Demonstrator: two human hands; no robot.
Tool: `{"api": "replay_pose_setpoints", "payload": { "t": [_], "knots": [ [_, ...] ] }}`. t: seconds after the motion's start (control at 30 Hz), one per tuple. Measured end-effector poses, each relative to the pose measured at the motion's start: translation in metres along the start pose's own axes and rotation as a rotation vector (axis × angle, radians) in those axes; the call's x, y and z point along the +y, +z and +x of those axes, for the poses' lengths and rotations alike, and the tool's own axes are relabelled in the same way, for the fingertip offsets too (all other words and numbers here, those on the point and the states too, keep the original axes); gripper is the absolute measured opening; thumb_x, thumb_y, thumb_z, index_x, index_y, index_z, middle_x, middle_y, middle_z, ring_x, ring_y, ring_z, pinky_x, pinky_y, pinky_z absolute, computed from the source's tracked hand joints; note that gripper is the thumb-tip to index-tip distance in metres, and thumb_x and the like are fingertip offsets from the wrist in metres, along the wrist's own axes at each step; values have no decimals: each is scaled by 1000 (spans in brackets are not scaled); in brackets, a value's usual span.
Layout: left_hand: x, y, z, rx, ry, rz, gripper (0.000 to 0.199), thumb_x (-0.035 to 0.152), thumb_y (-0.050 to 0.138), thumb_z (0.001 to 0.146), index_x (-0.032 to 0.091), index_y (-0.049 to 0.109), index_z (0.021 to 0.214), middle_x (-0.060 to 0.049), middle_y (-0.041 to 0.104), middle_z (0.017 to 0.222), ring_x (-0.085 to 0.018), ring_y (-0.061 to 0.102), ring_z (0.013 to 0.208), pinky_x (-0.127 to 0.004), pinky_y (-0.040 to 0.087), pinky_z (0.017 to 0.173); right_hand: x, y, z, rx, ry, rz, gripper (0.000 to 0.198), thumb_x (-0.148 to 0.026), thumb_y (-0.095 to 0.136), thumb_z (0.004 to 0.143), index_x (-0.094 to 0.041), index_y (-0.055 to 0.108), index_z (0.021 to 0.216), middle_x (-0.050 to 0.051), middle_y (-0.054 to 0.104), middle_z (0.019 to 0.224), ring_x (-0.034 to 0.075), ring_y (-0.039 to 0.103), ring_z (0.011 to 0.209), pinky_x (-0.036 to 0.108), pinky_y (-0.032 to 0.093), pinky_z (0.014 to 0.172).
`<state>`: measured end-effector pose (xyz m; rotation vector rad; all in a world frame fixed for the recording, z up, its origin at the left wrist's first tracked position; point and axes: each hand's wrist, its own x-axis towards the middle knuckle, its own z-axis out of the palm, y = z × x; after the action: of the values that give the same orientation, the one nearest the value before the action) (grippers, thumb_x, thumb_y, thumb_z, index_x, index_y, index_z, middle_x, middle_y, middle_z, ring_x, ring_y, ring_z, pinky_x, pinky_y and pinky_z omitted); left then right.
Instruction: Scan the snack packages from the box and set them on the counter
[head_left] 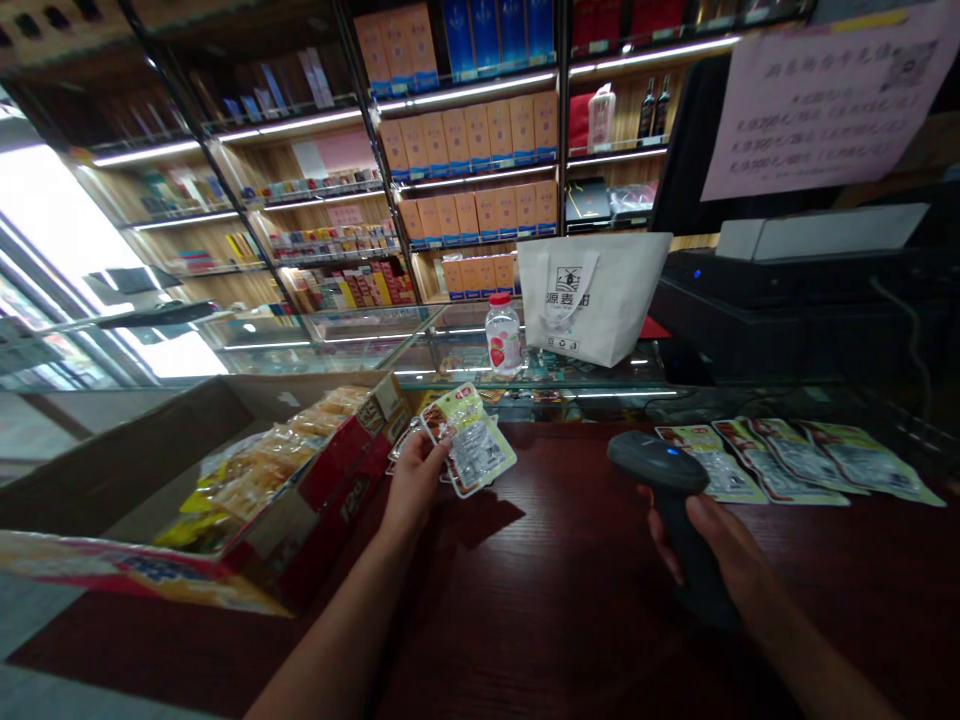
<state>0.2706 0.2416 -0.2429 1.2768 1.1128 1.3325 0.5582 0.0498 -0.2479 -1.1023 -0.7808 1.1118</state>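
Note:
My left hand pinches a flat snack packet by its left edge, raised over the dark red counter. More packets show partly behind it, close to the cardboard box. In my right hand is a black barcode scanner, its head pointing left and a blue light lit on top. My fingers wrap round its handle. Beyond the scanner, several similar snack packets lie overlapping in a row on the right of the counter.
At left stands an open cardboard box with wrapped snacks inside. A red-capped bottle and a white paper bag stand on the glass case. A monitor with a pink sign rises at right; stocked shelves line the back.

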Motion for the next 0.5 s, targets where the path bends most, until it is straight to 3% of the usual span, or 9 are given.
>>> {"api": "replay_pose_setpoints", "payload": {
  "t": [0.1, 0.27, 0.5],
  "knots": [
    [-1, 14, -6, -110, -113, -97, 43, 44, 81, 60, 14, 60, 82, -2, 68, 78, -14, 64, 67, -26, 54, 62, -2, 1, 0, 14, 11, 8, 52, -64, 66, 82, -17, 61, 102, 2, 64, 73, 11, 53, 47, 20, 42, 40],
    [7, 44, 0, -196, -167, -118, 45, 42, 87, 52, 14, 59, 73, -2, 69, 75, -13, 64, 65, -26, 55, 62, -4, 3, -1, 1, -40, -32, 54, -68, 65, 80, -17, 60, 95, 1, 63, 71, 11, 51, 46, 21, 41, 40],
    [1, 99, 21, -194, 11, -70, 38, 47, 80, 62, 14, 69, 74, -2, 69, 67, -11, 59, 56, -21, 47, 54, 0, 2, -4, -69, -62, -162, 49, -66, 59, 87, -17, 61, 82, 1, 60, 67, 10, 53, 50, 19, 42, 45]
  ]
}}
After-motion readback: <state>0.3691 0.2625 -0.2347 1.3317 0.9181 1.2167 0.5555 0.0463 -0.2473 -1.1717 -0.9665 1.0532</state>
